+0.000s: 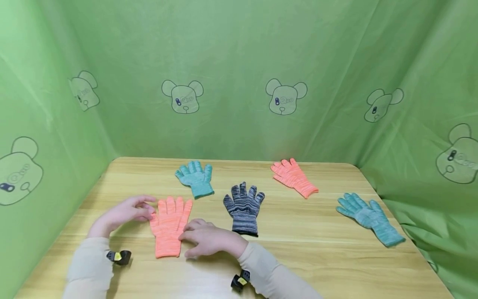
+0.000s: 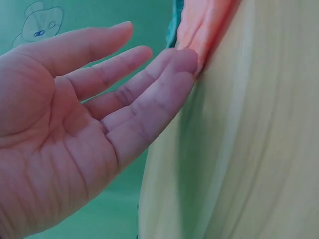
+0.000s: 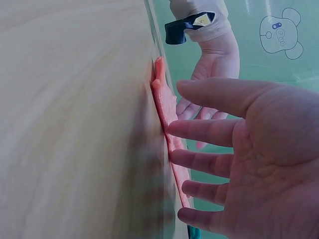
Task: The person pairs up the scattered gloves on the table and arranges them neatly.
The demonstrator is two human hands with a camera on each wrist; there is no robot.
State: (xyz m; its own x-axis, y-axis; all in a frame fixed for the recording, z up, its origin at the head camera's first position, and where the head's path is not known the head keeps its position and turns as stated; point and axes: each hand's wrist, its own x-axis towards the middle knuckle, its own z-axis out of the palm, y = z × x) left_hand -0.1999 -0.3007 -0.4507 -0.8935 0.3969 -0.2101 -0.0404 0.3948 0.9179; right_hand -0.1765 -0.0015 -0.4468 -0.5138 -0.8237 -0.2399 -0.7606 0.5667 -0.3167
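Observation:
A salmon-orange knit glove lies flat on the wooden table, its fingers pointing toward the back and its cuff toward the front. My left hand is at its left side. Relaxed fingers of that hand touch the glove's edge in the left wrist view. On the other side, my right hand rests its fingertips along the glove's right edge. The right wrist view shows nearly straight, spread fingers on this hand, with the thin orange glove at their tips.
A black-and-grey striped glove lies right of the hands. Behind are a teal glove and another orange glove; a second teal glove lies far right. Green cloth walls border the table.

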